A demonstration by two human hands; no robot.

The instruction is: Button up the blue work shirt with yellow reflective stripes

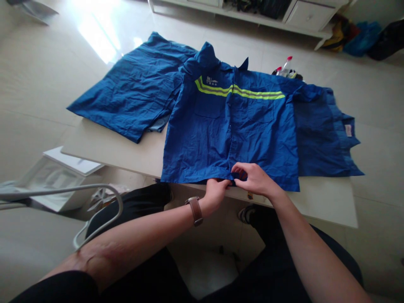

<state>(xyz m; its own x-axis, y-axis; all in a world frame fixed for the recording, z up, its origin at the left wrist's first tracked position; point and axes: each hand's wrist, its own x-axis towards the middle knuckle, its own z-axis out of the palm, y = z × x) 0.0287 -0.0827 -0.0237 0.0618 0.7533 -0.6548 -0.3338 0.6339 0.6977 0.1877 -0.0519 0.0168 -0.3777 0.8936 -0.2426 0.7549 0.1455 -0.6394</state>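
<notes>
A blue work jacket (202,134) with yellow and grey reflective stripes lies front up on the table, its collar pointing away from me. At the bottom hem, by the middle front opening, my left hand (217,192) grips the cloth, with its fingertips partly under the edge. Just to the right, my right hand (252,179) pinches the same hem with thumb and bent fingers. The two hands nearly touch. What lies between the right fingertips besides cloth is too small to tell. A brown-strapped watch sits on my left wrist.
Blue trousers or folded cloth (132,84) lie to the left, overhanging the white table (328,202). Another blue garment (325,139) lies right. Bottles with red caps (286,66) show behind the jacket. A white cabinet (309,16) stands beyond; a white bin (59,176) stands lower left.
</notes>
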